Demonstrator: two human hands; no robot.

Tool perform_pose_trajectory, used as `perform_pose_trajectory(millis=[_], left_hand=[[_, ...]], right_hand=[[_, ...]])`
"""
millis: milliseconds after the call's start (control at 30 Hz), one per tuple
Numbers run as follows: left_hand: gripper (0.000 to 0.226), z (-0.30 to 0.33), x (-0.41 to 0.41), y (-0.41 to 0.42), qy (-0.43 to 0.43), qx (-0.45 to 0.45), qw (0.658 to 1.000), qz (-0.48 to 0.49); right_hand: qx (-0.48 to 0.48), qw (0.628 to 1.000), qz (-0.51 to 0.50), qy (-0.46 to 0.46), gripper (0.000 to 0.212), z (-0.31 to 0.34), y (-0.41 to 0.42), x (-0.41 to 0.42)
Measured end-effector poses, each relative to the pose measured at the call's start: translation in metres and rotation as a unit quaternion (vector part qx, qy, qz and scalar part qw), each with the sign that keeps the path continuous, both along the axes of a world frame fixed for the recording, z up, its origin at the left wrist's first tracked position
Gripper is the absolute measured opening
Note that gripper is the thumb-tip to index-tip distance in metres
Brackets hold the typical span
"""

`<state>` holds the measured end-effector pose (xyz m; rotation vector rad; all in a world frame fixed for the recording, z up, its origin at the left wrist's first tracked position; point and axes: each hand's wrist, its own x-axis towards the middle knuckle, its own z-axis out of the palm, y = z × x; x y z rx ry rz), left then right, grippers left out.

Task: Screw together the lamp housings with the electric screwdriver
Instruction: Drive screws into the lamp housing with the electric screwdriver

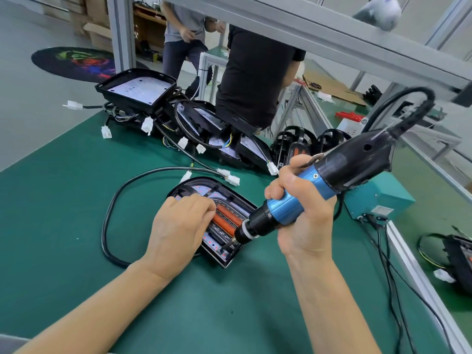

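We are working at a bench (76,205) covered with a smooth green mat, framed by grey aluminium rails, in a workshop with a pale floor; two people stand beyond the far edge.

Our right hand (304,213) comes up from the near edge with the wrist bent back, all the fingers and the thumb wrapped round the electric screwdriver (301,198). The tool is a glossy blue metal barrel with a black collar at the nose and a black plastic rear housing, from which a thick black cord (398,108) arches up and over. Its long axis runs on a slant, rear end high toward the far right corner, bit down toward us and to the left; the bit touches the near end of the lamp housing (229,198).

Our left hand (178,226) lies palm down on that housing, its fingers bent and pressing on the left part to hold it flat; we grip nothing with it.

The housing sits near the middle of the bench. It is a shallow black plastic shell with rounded corners, holding a pale board dotted with red and two orange-red ribbed strips. Its long axis runs from the far left toward the near right. A black cable (112,213) loops from it across the mat to white connectors (232,179).

Along the far edge more black housings (138,90) are piled in a row. A teal box (378,198) stands at the right edge.
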<state>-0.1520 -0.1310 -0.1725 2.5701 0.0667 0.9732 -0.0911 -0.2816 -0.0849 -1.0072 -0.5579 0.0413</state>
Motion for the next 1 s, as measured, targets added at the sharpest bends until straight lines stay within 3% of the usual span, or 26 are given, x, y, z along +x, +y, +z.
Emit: perform_pose_trajectory(millis=[333,467,633,733,1000], left_hand=[[0.029,0.001,-0.002,0.001,0.016,-0.031,0.999,-0.008],[0.024,0.004,0.000,0.001,0.024,-0.026,0.999,-0.011],[0.011,0.019,0.010,-0.003,0.022,-0.048,0.999,-0.014],[0.008,0.038,0.028,-0.011,0.016,-0.061,0.997,-0.037],[0.015,0.058,0.110,-0.074,0.137,0.123,0.979,-0.093]], right_hand=[[-0.039,0.999,-0.012,-0.019,0.023,-0.001,0.005,-0.005],[-0.039,0.999,-0.001,-0.020,0.035,-0.001,0.005,-0.005],[0.012,1.000,-0.005,0.013,0.029,-0.001,-0.003,-0.007],[0.045,0.997,-0.068,0.015,0.030,0.003,-0.019,-0.003],[0.114,0.967,-0.228,0.026,0.024,0.024,-0.083,0.021]])
